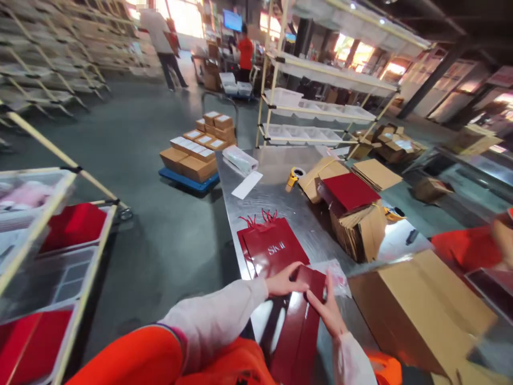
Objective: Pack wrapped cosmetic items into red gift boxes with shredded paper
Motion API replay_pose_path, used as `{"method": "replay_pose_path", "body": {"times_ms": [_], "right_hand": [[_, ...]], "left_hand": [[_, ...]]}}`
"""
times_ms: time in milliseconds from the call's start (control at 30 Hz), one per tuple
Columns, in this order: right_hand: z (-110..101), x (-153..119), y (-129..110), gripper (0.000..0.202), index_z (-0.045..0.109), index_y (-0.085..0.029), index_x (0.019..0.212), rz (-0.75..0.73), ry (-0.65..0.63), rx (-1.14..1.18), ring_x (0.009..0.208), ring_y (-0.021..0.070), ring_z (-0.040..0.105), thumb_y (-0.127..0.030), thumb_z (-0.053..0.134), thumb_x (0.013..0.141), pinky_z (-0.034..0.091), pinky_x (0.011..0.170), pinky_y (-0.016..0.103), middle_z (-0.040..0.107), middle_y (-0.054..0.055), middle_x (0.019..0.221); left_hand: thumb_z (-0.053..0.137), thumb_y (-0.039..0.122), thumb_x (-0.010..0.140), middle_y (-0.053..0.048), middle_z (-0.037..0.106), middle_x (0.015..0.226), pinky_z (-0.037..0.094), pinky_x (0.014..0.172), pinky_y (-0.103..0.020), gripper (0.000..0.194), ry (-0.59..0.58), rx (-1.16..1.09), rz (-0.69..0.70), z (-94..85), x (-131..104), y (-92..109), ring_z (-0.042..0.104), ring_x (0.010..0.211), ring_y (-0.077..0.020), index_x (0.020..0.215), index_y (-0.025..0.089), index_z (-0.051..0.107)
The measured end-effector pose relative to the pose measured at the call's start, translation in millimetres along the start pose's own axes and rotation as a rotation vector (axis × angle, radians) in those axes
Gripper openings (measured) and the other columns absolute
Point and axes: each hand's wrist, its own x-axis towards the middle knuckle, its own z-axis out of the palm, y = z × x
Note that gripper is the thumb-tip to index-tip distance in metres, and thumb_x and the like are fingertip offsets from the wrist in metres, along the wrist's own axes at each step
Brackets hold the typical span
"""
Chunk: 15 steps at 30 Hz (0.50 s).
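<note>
Close to my body, a long dark red paper bag (296, 337) lies folded narrow along the table, its far end tilted up. My left hand (285, 280) grips the left side of that end, thumb and fingers closed on it. On the right side, my right hand (331, 309) holds the same end between thumb and fingers. Just beyond my hands lie flat red gift bags (274, 247) with cord handles and pale lettering. Clear plastic wrapping (339, 278) sits beside my right hand.
A large cardboard box (428, 310) stands at the right, near another person's orange sleeve (465, 246). Farther along the metal table (276, 160) are a red box (350, 192), folded cardboard (358, 232) and a tape dispenser (295, 176). Shelving with bins (76, 262) stands left.
</note>
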Motion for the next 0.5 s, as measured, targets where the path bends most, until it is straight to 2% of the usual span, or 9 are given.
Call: {"method": "replay_pose_path", "body": {"times_ms": [167,267,333,400,467,500], "right_hand": [[-22,10,13,0.101,0.045,-0.024,0.143,-0.03,-0.103,0.022,0.124,0.034,0.058,-0.064,0.084,0.058,0.043,0.109,0.053,0.061,0.014,0.134],[-30,13,16,0.097,0.047,-0.025,0.139,-0.035,-0.116,0.022,0.124,0.0327,0.058,-0.063,0.085,0.058,0.04,0.112,0.053,0.062,0.012,0.133],[-31,11,19,0.104,0.041,-0.025,0.144,-0.027,-0.14,0.028,0.13,0.0329,0.053,-0.065,0.084,0.058,0.038,0.114,0.053,0.056,0.014,0.139],[-31,-1,25,0.119,0.028,-0.026,0.152,-0.02,-0.148,0.042,0.141,0.0332,0.042,-0.069,0.084,0.056,0.033,0.116,0.052,0.042,0.017,0.153],[-26,-26,34,0.131,0.015,-0.028,0.158,0.02,-0.177,0.09,0.149,0.0319,0.03,-0.075,0.081,0.055,0.026,0.12,0.052,0.027,0.017,0.162],[-23,-43,38,0.134,0.01,-0.029,0.159,0.059,-0.221,0.133,0.149,0.0318,0.028,-0.078,0.079,0.054,0.023,0.121,0.052,0.024,0.016,0.163]], "left_hand": [[0.09,0.046,0.059,-0.013,0.065,0.122,0.045,0.101,-0.042,0.094,-0.02,-0.062,-0.044,1.5,-3,3,0.061,0.111,-0.0272,0.138,0.018,0.048],[0.089,0.046,0.059,-0.011,0.065,0.12,0.045,0.1,-0.041,0.088,-0.022,-0.031,-0.053,1.2,-7,8,0.062,0.108,-0.0254,0.133,0.019,0.051],[0.089,0.046,0.059,-0.012,0.065,0.12,0.045,0.101,-0.041,0.085,-0.012,-0.029,-0.047,1.1,-11,11,0.062,0.109,-0.0259,0.13,0.019,0.053],[0.089,0.046,0.06,-0.012,0.066,0.12,0.047,0.1,-0.042,0.082,0.02,-0.06,-0.057,-0.8,-16,13,0.063,0.11,-0.0267,0.129,0.019,0.052],[0.086,0.048,0.063,-0.012,0.067,0.121,0.05,0.097,-0.042,0.081,0.059,-0.12,-0.087,-4.4,-21,16,0.065,0.108,-0.0275,0.13,0.021,0.05],[0.085,0.05,0.064,-0.012,0.067,0.122,0.052,0.095,-0.042,0.082,0.084,-0.151,-0.109,-6.0,-24,18,0.066,0.107,-0.0281,0.132,0.022,0.049]]}}
